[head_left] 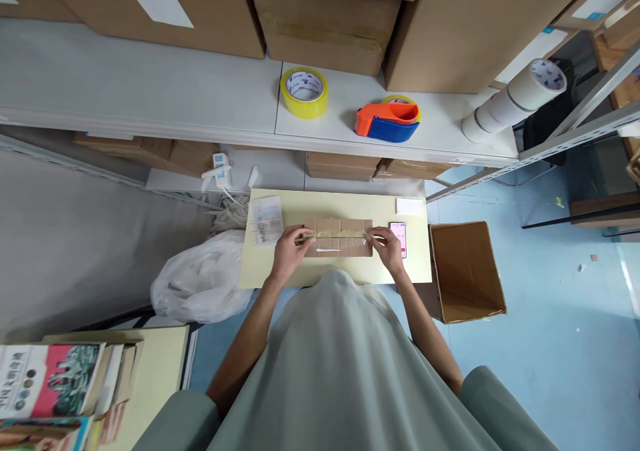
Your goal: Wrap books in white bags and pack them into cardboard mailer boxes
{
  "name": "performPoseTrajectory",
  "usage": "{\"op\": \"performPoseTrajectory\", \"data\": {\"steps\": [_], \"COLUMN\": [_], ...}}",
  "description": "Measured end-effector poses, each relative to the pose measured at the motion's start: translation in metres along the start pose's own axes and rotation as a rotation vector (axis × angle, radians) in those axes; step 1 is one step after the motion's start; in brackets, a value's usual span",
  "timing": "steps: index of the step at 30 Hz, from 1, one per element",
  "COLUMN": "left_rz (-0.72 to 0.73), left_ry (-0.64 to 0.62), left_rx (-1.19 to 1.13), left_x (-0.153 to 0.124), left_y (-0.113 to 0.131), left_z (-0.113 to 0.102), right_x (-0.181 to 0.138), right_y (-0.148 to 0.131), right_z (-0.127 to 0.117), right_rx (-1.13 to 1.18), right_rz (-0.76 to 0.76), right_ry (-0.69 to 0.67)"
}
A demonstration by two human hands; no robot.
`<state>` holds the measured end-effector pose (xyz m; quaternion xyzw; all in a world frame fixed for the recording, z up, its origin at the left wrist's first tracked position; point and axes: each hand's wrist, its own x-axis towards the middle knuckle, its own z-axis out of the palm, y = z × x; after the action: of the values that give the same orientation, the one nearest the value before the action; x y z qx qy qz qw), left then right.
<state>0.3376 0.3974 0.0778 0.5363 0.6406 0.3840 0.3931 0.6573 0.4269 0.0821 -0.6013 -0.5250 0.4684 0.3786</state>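
Observation:
A flat brown cardboard piece (339,245) lies crosswise near the middle of the small pale-yellow table (345,204). Clear tape runs along its middle, over what looks like a seam. My left hand (290,251) pinches its left end between thumb and fingers. At the opposite end, the thumb and fingers of my right hand (387,247) close on the cardboard edge. Just right of that hand lies a phone (399,236) with a lit pinkish screen. A printed sheet (267,220), seemingly in clear plastic, is beyond my left hand. Exactly what sits under my fingertips is hidden.
Yellow tape (304,93), an orange-and-blue tape dispenser (388,121) and stacked white rolls (515,101) stand on the shelf (150,84) ahead. An open carton (467,271) is at right; a white plastic bag (203,277) and books (55,381) are at left.

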Motion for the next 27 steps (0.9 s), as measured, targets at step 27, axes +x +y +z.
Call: {"op": "performPoseTrajectory", "data": {"steps": [27], "left_rz": [0.218], "left_ry": [0.079], "left_rx": [0.017], "left_x": [0.054], "left_y": [0.076], "left_z": [-0.020], "right_x": [0.067], "right_y": [-0.106], "right_z": [-0.036], "right_rx": [-0.452], "right_rz": [-0.488], "right_ry": [0.092]}}
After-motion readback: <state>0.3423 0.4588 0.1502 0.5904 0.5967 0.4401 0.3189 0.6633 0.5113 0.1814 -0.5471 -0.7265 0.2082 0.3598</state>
